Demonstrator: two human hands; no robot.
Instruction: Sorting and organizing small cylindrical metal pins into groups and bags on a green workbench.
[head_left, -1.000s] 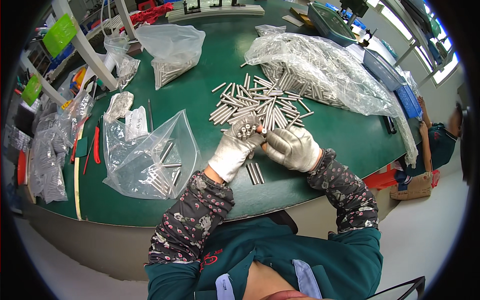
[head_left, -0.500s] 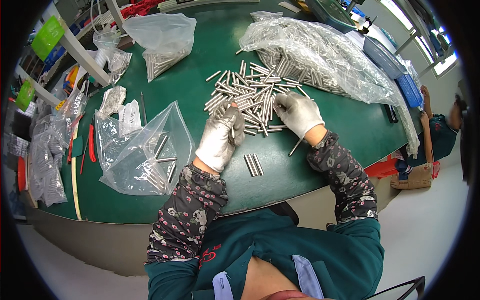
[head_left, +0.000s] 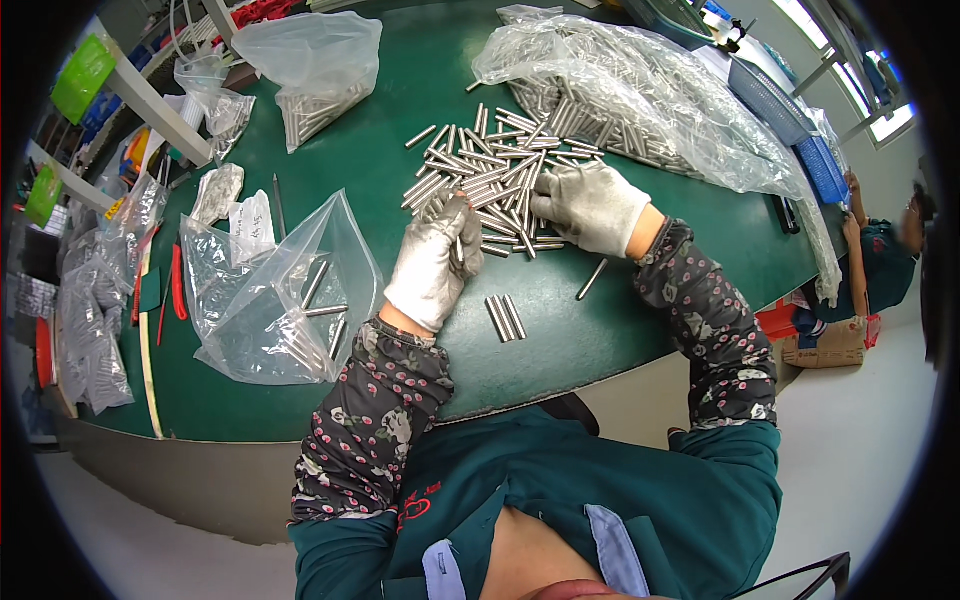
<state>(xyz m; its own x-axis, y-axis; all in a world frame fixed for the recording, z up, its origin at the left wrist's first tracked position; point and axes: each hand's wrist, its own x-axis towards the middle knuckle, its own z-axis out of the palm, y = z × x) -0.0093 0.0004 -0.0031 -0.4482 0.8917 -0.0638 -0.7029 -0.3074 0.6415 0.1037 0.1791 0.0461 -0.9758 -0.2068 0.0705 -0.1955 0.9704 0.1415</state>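
A loose pile of short steel pins [head_left: 490, 170] lies at the middle of the green table. At its near left edge my left hand [head_left: 432, 255], in a whitish glove, is closed round a steel pin [head_left: 460, 250] whose end shows below the fingers. Across from it my gloved right hand [head_left: 597, 212] rests against the pile's right side. Its fingers are bent together among the pins, and what they grip is hidden. Three pins [head_left: 505, 318] lie side by side in front of me. One single pin [head_left: 592, 279] lies apart, below my right hand.
A large clear bag full of pins [head_left: 640, 95] fills the far right. An opened clear bag [head_left: 270, 340] holding several pins lies left, with red-handled pliers [head_left: 179, 282] beside it. Another bag of pins [head_left: 320, 95] stands behind. Blue baskets [head_left: 770, 100] and a co-worker [head_left: 880, 250] are at right.
My right hand has moved left along the pile's edge, its forearm swinging out and uncovering the single pin. My left hand keeps its pin at nearly the same place. The whole view has shifted slightly.
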